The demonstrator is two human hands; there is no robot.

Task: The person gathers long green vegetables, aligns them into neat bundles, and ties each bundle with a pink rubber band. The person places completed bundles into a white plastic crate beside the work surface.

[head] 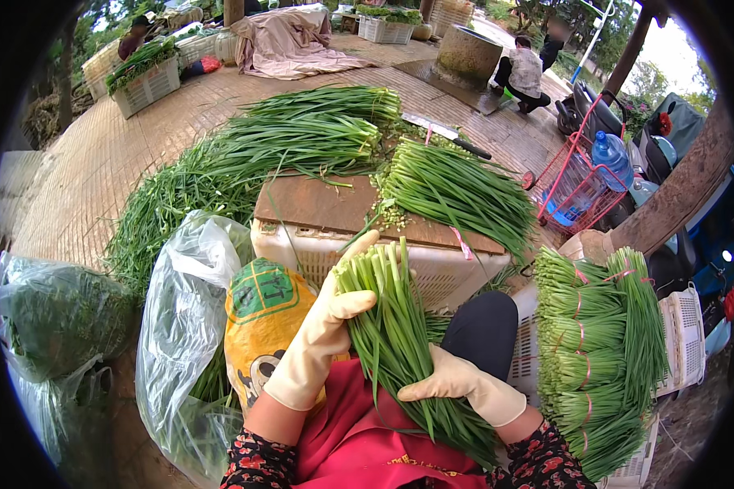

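A bunch of garlic chives (382, 305) lies slantwise over my lap, pale cut ends up and green leaf tips down to the right. My gloved left hand (327, 324) cups it near the pale ends, the thumb in front and the fingers mostly hidden behind. Lower down, my gloved right hand (459, 382) is wrapped round the leaves. Just ahead, a wooden board (318, 198) rests on an upturned white plastic crate (306, 247). A larger pile of chives (459, 189) covers the board's right side, with a knife (443, 129) behind it.
Loose chives (306, 140) are heaped beyond the board. Clear plastic bags (180, 342) and a yellow sack (269, 330) stand at my left. Tied chive bundles (587, 360) are stacked at my right. A red cart (578, 183) holds water bottles; a person (523, 73) crouches by a stone basin (468, 58).
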